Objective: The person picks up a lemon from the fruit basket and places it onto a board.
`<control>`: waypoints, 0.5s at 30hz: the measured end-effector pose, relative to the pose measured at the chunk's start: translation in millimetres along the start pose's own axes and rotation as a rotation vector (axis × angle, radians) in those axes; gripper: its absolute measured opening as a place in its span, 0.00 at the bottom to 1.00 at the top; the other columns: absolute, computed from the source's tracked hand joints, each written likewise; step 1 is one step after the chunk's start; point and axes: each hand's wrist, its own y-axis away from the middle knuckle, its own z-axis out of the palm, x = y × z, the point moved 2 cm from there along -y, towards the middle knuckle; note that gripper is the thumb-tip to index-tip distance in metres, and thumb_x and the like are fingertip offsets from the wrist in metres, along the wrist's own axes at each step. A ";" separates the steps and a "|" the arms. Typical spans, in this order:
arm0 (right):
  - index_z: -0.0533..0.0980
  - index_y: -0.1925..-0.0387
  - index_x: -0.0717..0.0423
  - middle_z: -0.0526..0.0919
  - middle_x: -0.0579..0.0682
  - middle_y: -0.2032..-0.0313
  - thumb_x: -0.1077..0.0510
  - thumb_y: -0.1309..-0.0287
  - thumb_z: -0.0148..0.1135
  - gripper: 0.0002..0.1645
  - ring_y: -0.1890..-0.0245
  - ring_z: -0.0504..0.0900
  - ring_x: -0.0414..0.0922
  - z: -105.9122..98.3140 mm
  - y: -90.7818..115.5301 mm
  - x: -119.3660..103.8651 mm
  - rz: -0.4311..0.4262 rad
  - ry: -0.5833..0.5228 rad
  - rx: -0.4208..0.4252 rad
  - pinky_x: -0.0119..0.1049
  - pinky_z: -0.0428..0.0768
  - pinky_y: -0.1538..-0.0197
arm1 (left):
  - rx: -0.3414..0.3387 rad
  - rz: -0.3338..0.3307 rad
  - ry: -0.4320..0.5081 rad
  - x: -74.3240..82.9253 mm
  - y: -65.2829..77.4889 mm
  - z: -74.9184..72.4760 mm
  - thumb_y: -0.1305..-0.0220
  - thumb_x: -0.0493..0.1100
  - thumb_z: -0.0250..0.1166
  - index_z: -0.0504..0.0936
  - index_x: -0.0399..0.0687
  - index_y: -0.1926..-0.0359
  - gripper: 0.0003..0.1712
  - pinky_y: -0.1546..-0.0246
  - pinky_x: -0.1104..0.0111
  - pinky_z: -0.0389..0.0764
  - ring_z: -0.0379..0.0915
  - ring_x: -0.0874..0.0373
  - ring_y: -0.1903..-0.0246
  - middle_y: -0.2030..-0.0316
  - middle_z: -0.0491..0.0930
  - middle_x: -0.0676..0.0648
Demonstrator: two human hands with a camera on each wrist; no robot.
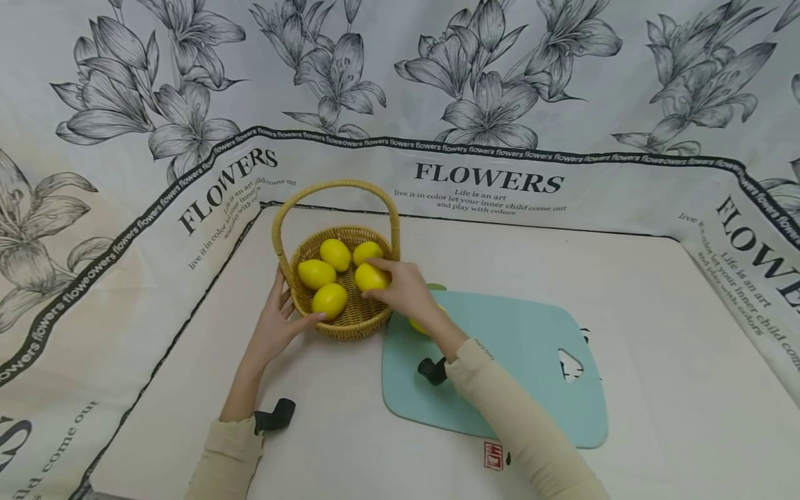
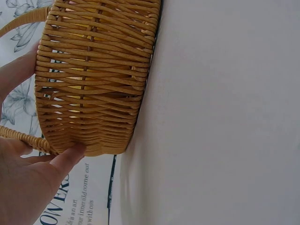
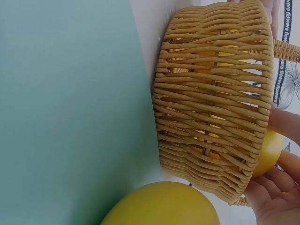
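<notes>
A wicker basket (image 1: 353,330) with a tall handle stands at the centre left, several yellow lemons (image 1: 317,275) lying inside. My left hand (image 1: 279,323) holds its left side, thumb at the front rim and fingers around the handle's base. My right hand (image 1: 403,288) pinches a lemon (image 1: 371,276) between thumb and fingers, just inside the basket's right rim. In the right wrist view, that lemon (image 3: 269,152) shows beside the rim, partly behind the weave. Another lemon (image 3: 161,206) lies on the light blue cutting board (image 3: 70,103), mostly hidden under my right wrist in the head view.
The cutting board lies right of the basket, with a cut-out handle hole at its right end. A small green thing (image 1: 436,286) peeks out at its back edge. White cloth with printed flowers and lettering covers the table (image 1: 331,430) and the walls behind.
</notes>
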 end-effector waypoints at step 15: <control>0.74 0.38 0.53 0.79 0.55 0.44 0.55 0.52 0.76 0.38 0.51 0.80 0.46 -7.1 7.6 -1.1 -0.031 -0.048 0.037 0.38 0.81 0.49 | 0.016 0.010 0.003 -35.8 -8.4 -4.1 0.45 0.36 0.72 0.31 0.70 0.25 0.66 0.30 0.54 0.56 0.42 0.43 0.28 0.25 0.31 0.53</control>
